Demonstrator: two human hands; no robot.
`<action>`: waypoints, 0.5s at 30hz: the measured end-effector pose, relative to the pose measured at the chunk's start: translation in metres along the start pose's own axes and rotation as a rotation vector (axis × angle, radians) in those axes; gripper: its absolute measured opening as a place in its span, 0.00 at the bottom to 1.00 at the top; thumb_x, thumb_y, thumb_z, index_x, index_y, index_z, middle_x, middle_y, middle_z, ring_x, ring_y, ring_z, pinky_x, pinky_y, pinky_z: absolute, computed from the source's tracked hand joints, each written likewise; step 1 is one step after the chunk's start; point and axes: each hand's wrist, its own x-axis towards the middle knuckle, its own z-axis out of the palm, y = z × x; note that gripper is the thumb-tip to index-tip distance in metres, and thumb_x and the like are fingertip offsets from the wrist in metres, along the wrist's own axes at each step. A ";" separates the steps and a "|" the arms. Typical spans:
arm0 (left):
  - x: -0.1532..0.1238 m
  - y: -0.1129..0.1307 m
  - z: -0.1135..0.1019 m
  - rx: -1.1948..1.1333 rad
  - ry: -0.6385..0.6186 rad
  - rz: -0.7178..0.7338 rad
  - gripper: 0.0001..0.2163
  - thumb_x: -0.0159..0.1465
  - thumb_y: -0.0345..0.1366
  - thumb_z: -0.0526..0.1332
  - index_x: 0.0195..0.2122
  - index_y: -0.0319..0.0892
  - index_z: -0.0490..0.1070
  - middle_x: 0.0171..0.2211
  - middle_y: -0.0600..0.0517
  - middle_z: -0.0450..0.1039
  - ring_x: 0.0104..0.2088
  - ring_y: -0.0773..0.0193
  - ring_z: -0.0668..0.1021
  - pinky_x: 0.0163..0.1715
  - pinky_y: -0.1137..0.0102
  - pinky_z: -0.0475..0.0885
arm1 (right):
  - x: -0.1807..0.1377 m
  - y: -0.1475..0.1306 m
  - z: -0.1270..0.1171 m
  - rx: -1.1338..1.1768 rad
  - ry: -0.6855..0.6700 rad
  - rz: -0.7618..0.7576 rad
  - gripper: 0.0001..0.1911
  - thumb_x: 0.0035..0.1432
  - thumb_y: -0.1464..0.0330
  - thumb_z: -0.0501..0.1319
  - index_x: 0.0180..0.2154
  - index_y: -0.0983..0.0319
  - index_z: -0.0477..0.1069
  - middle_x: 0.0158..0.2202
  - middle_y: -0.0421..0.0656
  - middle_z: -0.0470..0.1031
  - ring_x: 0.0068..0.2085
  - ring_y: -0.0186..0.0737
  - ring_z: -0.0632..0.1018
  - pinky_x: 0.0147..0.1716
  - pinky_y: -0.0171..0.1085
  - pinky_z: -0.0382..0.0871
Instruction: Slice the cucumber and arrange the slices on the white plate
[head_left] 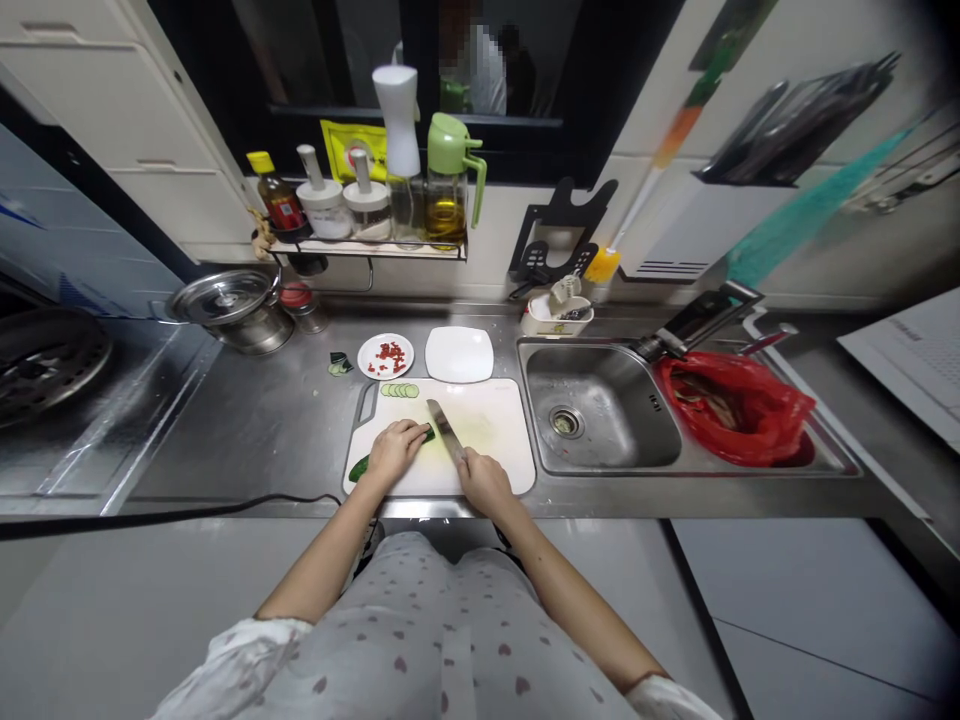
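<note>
On the white cutting board [487,440], my left hand [396,448] presses its fingers down on a cucumber [430,433]; most of the piece is hidden under the hand, with a dark green end showing at the fingertips. My right hand [486,482] grips the handle of a kitchen knife [446,428]. Its blade points up and left, just right of the cucumber end and apart from it. Another dark green cucumber piece [359,468] lies at the board's lower left, by my left wrist. Overlapping cucumber slices [400,391] form a row near the board's top left.
Behind the board stand a plate of chopped red pieces [386,357] and a white square plate [459,354]. Green trimmings [340,363] lie to the left. The sink [600,410] borders the board's right, with a red bag [735,410] beyond. A lidded pot [232,305] sits back left.
</note>
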 end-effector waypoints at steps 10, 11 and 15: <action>-0.003 0.000 0.004 0.027 0.032 0.036 0.13 0.68 0.39 0.56 0.48 0.49 0.77 0.41 0.50 0.75 0.42 0.62 0.74 0.43 0.68 0.70 | -0.001 -0.007 -0.004 -0.030 -0.039 -0.029 0.15 0.68 0.67 0.46 0.47 0.63 0.68 0.43 0.52 0.78 0.44 0.46 0.78 0.38 0.36 0.64; -0.003 0.000 0.003 0.028 0.033 0.038 0.13 0.68 0.39 0.56 0.48 0.49 0.77 0.41 0.50 0.75 0.42 0.62 0.73 0.43 0.68 0.70 | -0.001 -0.007 -0.004 -0.028 -0.045 -0.027 0.15 0.68 0.67 0.46 0.47 0.63 0.68 0.43 0.52 0.78 0.44 0.46 0.78 0.38 0.36 0.64; -0.003 0.000 0.004 0.021 0.045 0.045 0.12 0.68 0.38 0.56 0.48 0.49 0.77 0.41 0.49 0.74 0.42 0.62 0.73 0.43 0.68 0.70 | -0.001 -0.007 -0.004 -0.022 -0.065 -0.031 0.15 0.68 0.68 0.46 0.48 0.64 0.68 0.43 0.53 0.78 0.45 0.46 0.78 0.39 0.36 0.64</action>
